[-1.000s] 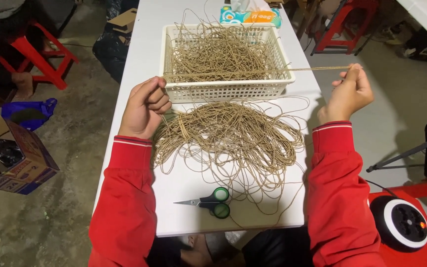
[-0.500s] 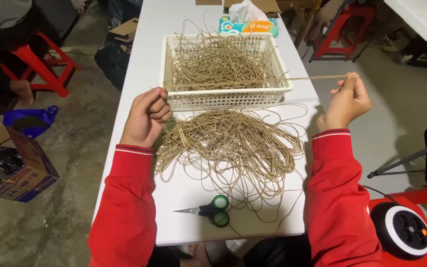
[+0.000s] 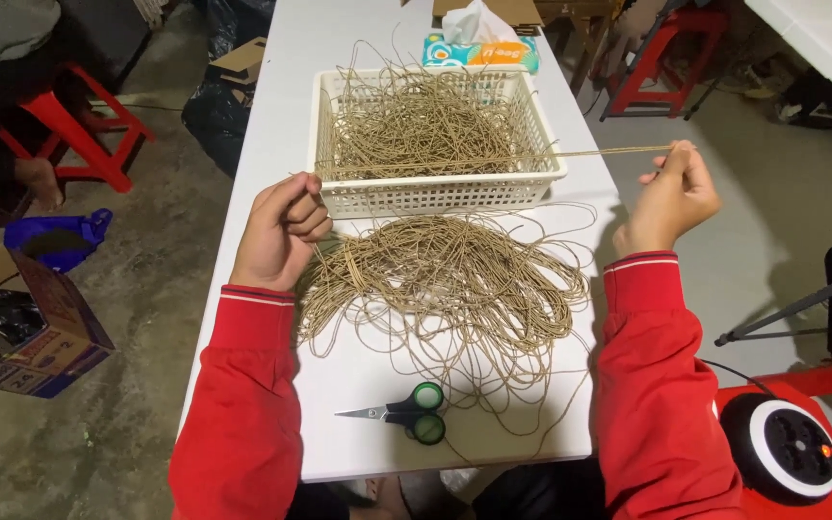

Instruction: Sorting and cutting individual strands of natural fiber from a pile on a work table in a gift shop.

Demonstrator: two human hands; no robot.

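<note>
A long white table (image 3: 272, 144) carries a white plastic basket (image 3: 435, 193) of tan cord, a loose cord pile (image 3: 445, 279), green-handled scissors (image 3: 406, 416) near the front edge, and a tissue box (image 3: 481, 50) behind the basket.

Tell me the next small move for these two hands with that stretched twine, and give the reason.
Probably lay the measured length down and reach for the scissors. The left hand and right hand pinch a strand of twine taut across the white basket, which already holds cut pieces; the uncut pile lies below.

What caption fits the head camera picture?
Two hands, left and right, stretch a brown cord over a white basket.
</note>
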